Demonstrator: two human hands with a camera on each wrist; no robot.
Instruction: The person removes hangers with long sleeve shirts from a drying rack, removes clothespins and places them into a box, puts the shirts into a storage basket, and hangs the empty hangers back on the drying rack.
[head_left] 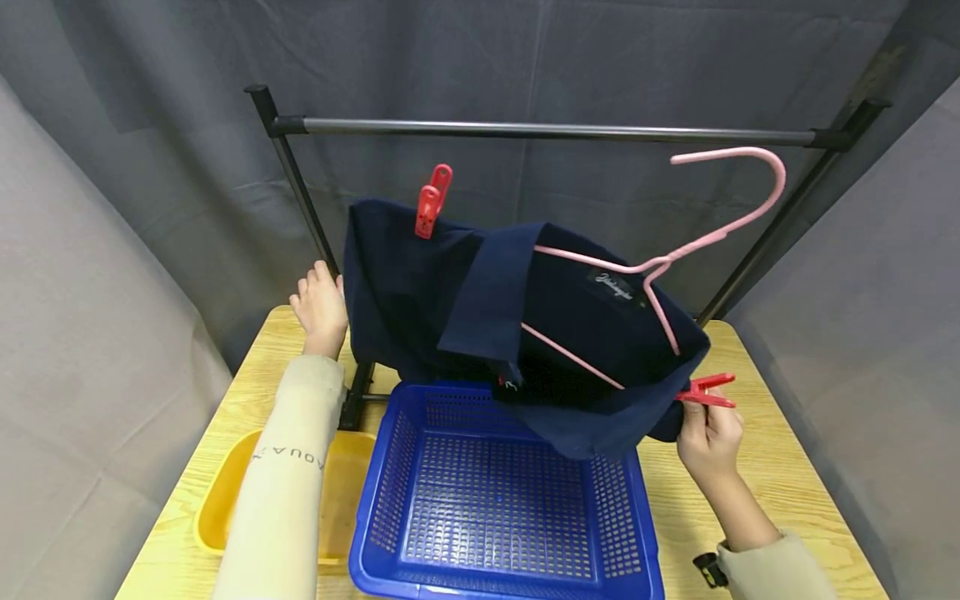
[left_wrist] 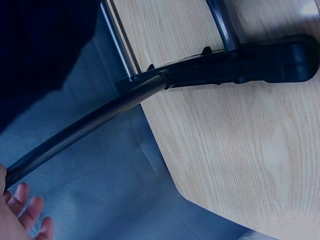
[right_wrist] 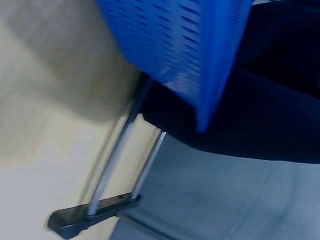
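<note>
A navy garment [head_left: 480, 308] on a pink hanger [head_left: 720, 229] hangs tilted above a blue basket [head_left: 502, 500]; the hanger's hook sits just below the rack's rod [head_left: 555, 130], not on it. My left hand [head_left: 321, 304] holds the garment's left edge at thumb and forefinger, the other fingers [left_wrist: 25, 215] loosely straight beside the rack's post [left_wrist: 85, 130]. My right hand [head_left: 708, 433] pinches a red clothespin [head_left: 705, 390] at the garment's lower right corner. A second red clothespin [head_left: 432, 200] is clipped on the upper left edge.
A yellow tub [head_left: 225, 492] lies left of the basket on the wooden table [head_left: 780, 467]. The black rack's foot [left_wrist: 240, 62] stands on the table behind the basket. Grey curtains close in all sides.
</note>
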